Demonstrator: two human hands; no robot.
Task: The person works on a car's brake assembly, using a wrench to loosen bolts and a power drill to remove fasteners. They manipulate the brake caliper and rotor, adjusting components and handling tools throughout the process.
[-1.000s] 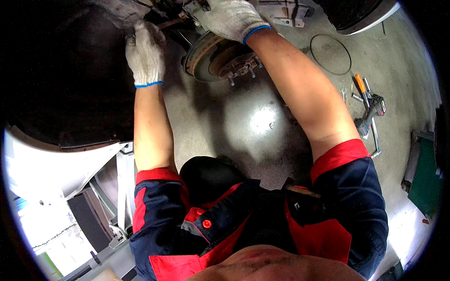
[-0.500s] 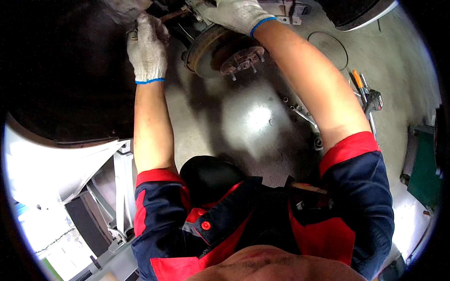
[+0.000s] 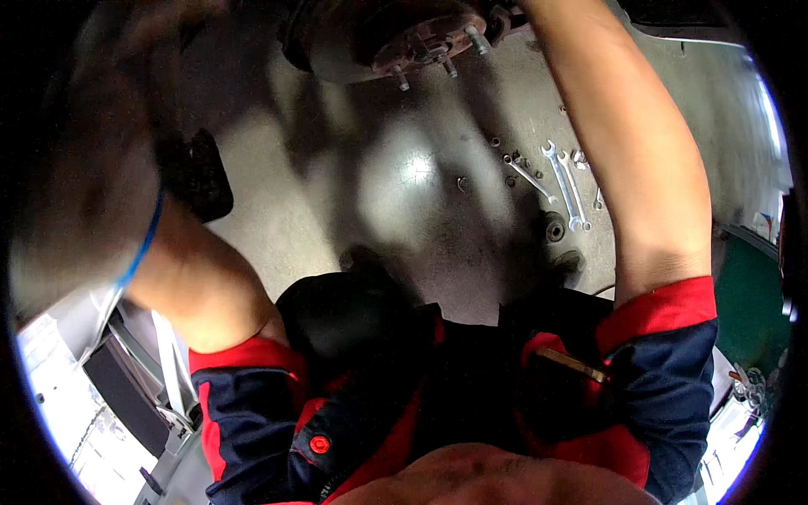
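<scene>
At the far left my left hand (image 3: 84, 202), in a whitish glove with a blue cuff, is smeared by motion. Its fingers and anything in them cannot be made out. My right forearm (image 3: 644, 151) reaches up past the top edge, so the right hand is out of the picture. Between the arms, at the top, is a rusty wheel hub (image 3: 429, 46) with several studs, in front of a brake disc (image 3: 337, 55). A dark flat piece (image 3: 206, 177) shows just right of the left wrist.
Several wrenches (image 3: 560, 181) lie on the grey floor (image 3: 320, 227), left of my right forearm. A round dark part with a hole (image 3: 554, 230) lies below them. A green panel (image 3: 749, 295) stands at the right. White metal framework (image 3: 168, 370) fills the lower left.
My left hand has swung away from the parts beside the disc toward the far left. The right hand has gone out past the top edge. The view has shifted, so the hub sits higher.
</scene>
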